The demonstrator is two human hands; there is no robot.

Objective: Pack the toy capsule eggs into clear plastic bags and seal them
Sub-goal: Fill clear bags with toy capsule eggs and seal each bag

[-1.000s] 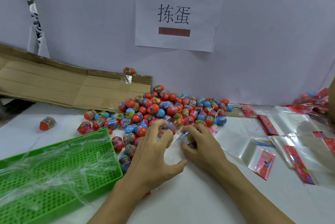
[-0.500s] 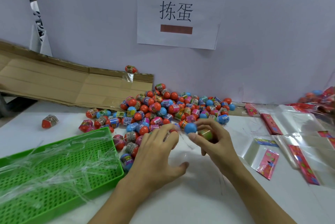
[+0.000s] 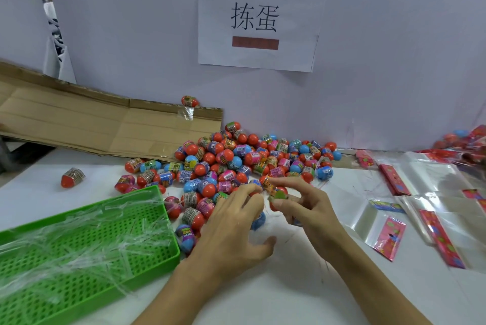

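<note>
A: Green tray (image 3: 163,259) at the bench's left front edge, perforated floor, clear plastic strips (image 3: 79,240) heaped in it. One stray egg (image 3: 72,177) lies alone near the left edge; flattened cardboard (image 3: 105,124) leans against the back wall.

B: And the main lot?

A: Pile of capsule eggs (image 3: 236,159), red and blue, against the back edge at mid-bench, spilling forward to the tray's corner.

B: Hands?

A: Left hand (image 3: 231,227) sits at the pile's front fringe, fingers curled down; a blue egg (image 3: 259,220) shows just under its fingertips. Cannot tell whether it grips that one. Right hand (image 3: 307,209) is just beside the left, thumb and forefinger pinched on an egg with a green and orange wrap (image 3: 276,191), lifted above the bench top, in front of the pile.

B: Bags?

A: Clear plastic bags (image 3: 431,180) with red header cards lie spread along the right side, well apart from both hands. Filled packs (image 3: 462,140) sit at the far right back corner.
</note>
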